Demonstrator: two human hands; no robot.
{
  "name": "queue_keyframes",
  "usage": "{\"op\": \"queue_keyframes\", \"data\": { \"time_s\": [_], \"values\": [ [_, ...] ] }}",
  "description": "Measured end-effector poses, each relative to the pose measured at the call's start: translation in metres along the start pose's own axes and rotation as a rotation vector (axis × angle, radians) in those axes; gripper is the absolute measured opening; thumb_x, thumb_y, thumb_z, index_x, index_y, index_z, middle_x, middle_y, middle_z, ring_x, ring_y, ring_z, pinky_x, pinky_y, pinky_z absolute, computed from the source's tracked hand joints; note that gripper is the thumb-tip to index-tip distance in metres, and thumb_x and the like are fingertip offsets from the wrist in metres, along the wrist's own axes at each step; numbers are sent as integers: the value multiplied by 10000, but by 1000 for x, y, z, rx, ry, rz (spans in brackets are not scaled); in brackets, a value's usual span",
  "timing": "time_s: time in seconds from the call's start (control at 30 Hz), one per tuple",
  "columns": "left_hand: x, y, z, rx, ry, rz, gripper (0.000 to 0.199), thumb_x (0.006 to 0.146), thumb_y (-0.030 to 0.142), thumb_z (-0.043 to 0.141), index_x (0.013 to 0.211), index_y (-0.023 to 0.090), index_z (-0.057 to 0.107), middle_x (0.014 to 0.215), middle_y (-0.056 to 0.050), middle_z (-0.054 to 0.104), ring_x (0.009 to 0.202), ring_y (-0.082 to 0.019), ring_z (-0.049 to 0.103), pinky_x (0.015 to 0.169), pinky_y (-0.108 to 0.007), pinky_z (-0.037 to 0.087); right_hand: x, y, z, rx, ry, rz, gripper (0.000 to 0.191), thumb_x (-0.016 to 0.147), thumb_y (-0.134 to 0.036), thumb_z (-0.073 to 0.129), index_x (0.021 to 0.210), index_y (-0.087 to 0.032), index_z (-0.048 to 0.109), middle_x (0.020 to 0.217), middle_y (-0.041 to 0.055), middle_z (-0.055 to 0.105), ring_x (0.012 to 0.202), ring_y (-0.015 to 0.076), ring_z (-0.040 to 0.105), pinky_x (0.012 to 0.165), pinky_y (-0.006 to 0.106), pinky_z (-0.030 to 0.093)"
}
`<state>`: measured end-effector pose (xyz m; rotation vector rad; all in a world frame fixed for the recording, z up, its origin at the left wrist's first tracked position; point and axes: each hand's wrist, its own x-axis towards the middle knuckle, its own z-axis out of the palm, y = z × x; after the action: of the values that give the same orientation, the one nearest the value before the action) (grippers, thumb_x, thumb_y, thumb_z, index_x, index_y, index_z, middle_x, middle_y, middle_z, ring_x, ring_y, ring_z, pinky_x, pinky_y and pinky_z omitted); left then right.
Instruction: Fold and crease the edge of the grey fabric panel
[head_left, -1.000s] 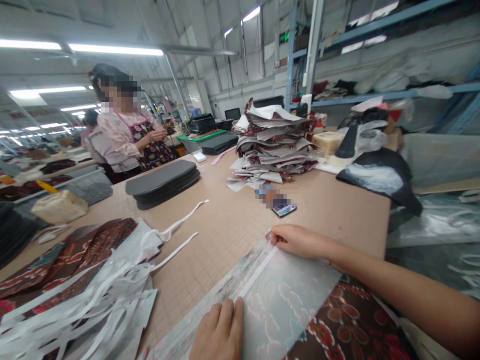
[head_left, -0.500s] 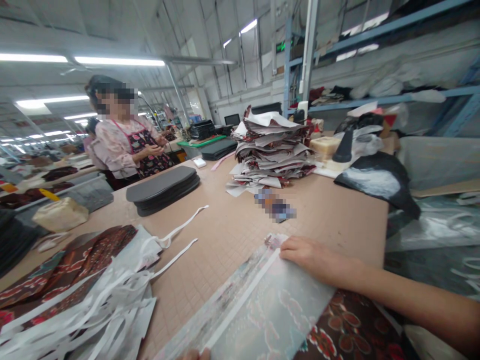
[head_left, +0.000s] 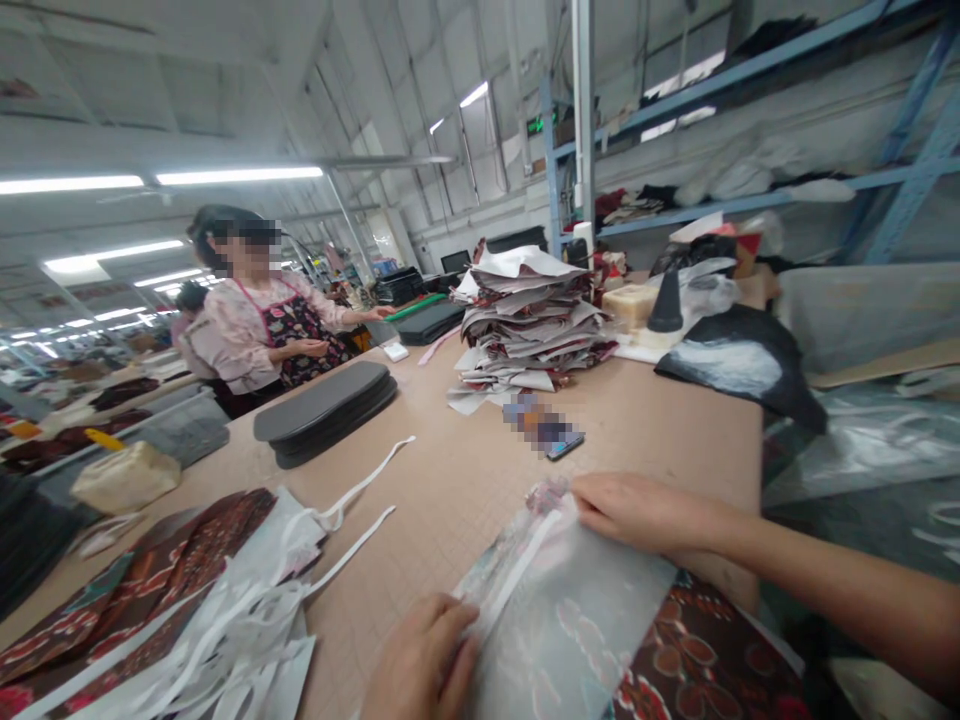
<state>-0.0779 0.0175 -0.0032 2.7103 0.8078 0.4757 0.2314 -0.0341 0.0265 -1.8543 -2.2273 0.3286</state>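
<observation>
A pale printed fabric sheet (head_left: 577,620) lies on the table in front of me, with a white strip (head_left: 517,570) along its left edge. My right hand (head_left: 637,510) presses on the sheet's far corner, fingers flat. At the near end of the strip my left hand (head_left: 420,660) pinches the sheet's edge. Under the sheet lies dark brown fabric with red flowers (head_left: 705,660).
A pile of white strips and dark patterned fabric (head_left: 187,610) lies at the left. Farther off are stacked grey oval pads (head_left: 326,400), a tall heap of cut pieces (head_left: 529,310), a phone (head_left: 555,435) and a black bag (head_left: 739,365). A co-worker (head_left: 262,310) stands at the table's far left.
My left hand dropped out of view, then came back up to the sheet's near edge. The strip's far end has lifted and bunched. The co-worker has stretched an arm toward the table.
</observation>
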Motion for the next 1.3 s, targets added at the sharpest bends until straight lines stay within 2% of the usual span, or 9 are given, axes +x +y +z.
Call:
{"op": "queue_keyframes", "data": {
  "time_s": [0.17, 0.27, 0.37, 0.5, 0.6, 0.7, 0.83, 1.1, 1.3],
  "values": [
    [46, 20, 13, -156, -46, -74, 220, 852, 207, 429, 1000, 184, 590, 947, -67, 607, 898, -165, 582, 814, -296, 474, 18, -2, -1, 341, -90, 5, 167, 778, -227, 545, 931, -161, 548, 796, 21, 601, 682, 142, 536, 584, 229, 382],
    [67, 27, 21, -223, -26, -111, 234, 834, 193, 447, 1032, 171, 570, 963, -61, 594, 909, -159, 565, 827, -295, 453, 31, -1, 11, 496, -41, -39, 336, 685, -65, 546, 1009, -154, 556, 933, 29, 615, 821, 145, 553, 704, 234, 411],
    [80, 31, 29, -233, 14, -135, 246, 825, 210, 473, 1053, 166, 554, 967, -56, 587, 905, -160, 548, 819, -295, 434, 33, 4, 23, 654, 4, -106, 354, 660, 5, 462, 963, -144, 565, 926, 22, 619, 829, 135, 562, 723, 239, 421],
    [92, 34, 37, -188, 13, -171, 143, 813, 233, 501, 868, 157, 609, 846, -39, 595, 832, -166, 540, 756, -278, 407, 29, 13, 31, 788, 60, -128, 372, 680, 6, 445, 1009, -144, 530, 922, 21, 615, 799, 127, 570, 710, 243, 437],
    [98, 36, 41, -163, -40, -244, 139, 802, 239, 512, 785, 155, 621, 767, -27, 598, 764, -169, 550, 683, -265, 395, 27, 13, 33, 638, 194, -89, 379, 689, -4, 482, 1045, -129, 522, 951, 54, 597, 843, 148, 559, 744, 268, 443],
    [101, 37, 44, -146, -72, -272, 129, 793, 220, 521, 817, 140, 620, 771, -33, 602, 734, -170, 557, 652, -260, 395, 24, 8, 34, 321, 323, -198, 194, 775, -62, 487, 940, -120, 573, 928, 84, 584, 894, 182, 523, 806, 315, 423],
    [99, 44, 45, -24, -106, -209, 158, 839, 188, 476, 879, 139, 622, 854, -50, 588, 790, -168, 553, 706, -261, 416, 20, 5, 40, 117, 243, -350, 182, 874, -114, 429, 861, -131, 610, 878, 75, 612, 869, 179, 523, 810, 312, 420],
    [79, 63, 45, 355, -251, -54, 317, 809, 5, 411, 1059, 84, 589, 994, -116, 585, 909, -244, 526, 783, -354, 457, 14, -1, 32, -2, 115, -363, 208, 903, -155, 427, 1005, -149, 609, 1014, 94, 607, 956, 189, 518, 833, 321, 408],
    [31, 45, 30, 427, -266, -54, 357, 798, -7, 422, 1089, 137, 571, 1016, -88, 584, 907, -225, 544, 788, -337, 484, 9, -12, 27, -152, 42, -340, 223, 893, -122, 419, 983, -131, 622, 1073, 128, 592, 995, 217, 515, 833, 348, 414]
  ]
}}
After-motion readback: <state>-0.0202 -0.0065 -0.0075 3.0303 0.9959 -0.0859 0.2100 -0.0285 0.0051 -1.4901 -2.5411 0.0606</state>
